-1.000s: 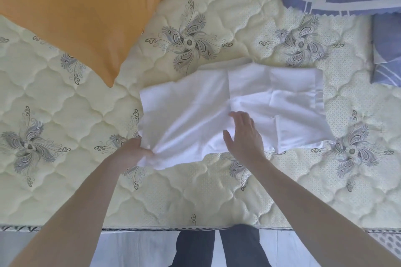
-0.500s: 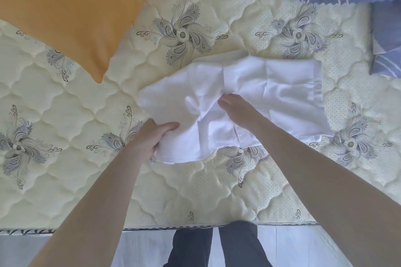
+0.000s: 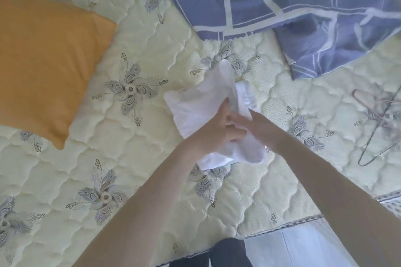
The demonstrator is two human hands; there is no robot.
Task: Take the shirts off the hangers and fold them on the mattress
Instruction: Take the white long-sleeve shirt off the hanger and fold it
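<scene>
Mattress (image 3: 152,158): quilted, cream, with a grey flower print. It bears everything listed below.

Blanket (image 3: 282,2): blue with white lines, rumpled. It lies on the mattress beyond the grip and to its right, well apart from it.

Pillow (image 3: 43,60): orange, flat on the mattress, well to the left of the grip.

Shirt (image 3: 195,104): white, off its hanger and bunched into a loose bundle between the two hands. One end sticks up beyond the grip, and the lower end hangs just below it. How much of the bundle touches the mattress cannot be told.

Hanger (image 3: 377,130): thin wire, bare, lying on the mattress well to the right of the grip. It is blurred.

Left hand (image 3: 214,132): fingers curled round the middle of the shirt, thumb pointing up along the cloth. It grips the bundle.

Right hand (image 3: 263,128): just beside the left hand and touching it, with fingers reaching across the cloth. Motion blur hides whether they pinch the shirt; I cannot tell.
</scene>
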